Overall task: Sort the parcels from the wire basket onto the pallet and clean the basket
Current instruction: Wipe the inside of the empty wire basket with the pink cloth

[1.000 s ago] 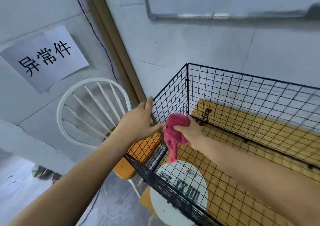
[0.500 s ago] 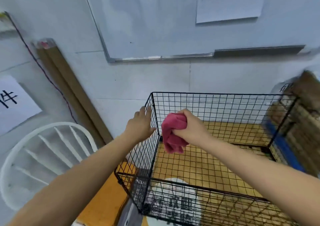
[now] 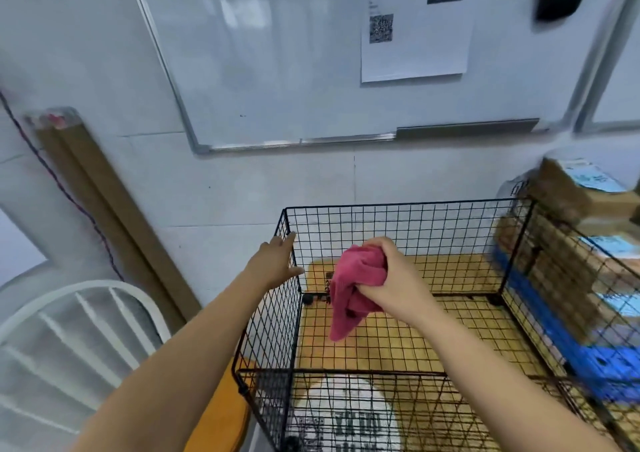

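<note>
left hand (image 3: 277, 261) flat, fingers straight, on basket (image 3: 398, 204) left wall — likely bracing it | cloth (image 3: 353, 285) above basket floor, clenched in right hand (image 3: 391, 278) — ready to wipe | parcels (image 3: 568, 191) stacked on pallet (image 3: 602, 372), just beside basket

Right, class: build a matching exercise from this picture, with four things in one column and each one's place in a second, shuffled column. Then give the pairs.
Column one
1. left hand
2. pink cloth
3. parcels
4. white chair

Column two
A. stacked to the right of the wire basket
B. stands to the left of the basket
C. rests on the basket's left wall
D. bunched in the right hand, above the basket floor

Pairs: 1-C, 2-D, 3-A, 4-B
</note>
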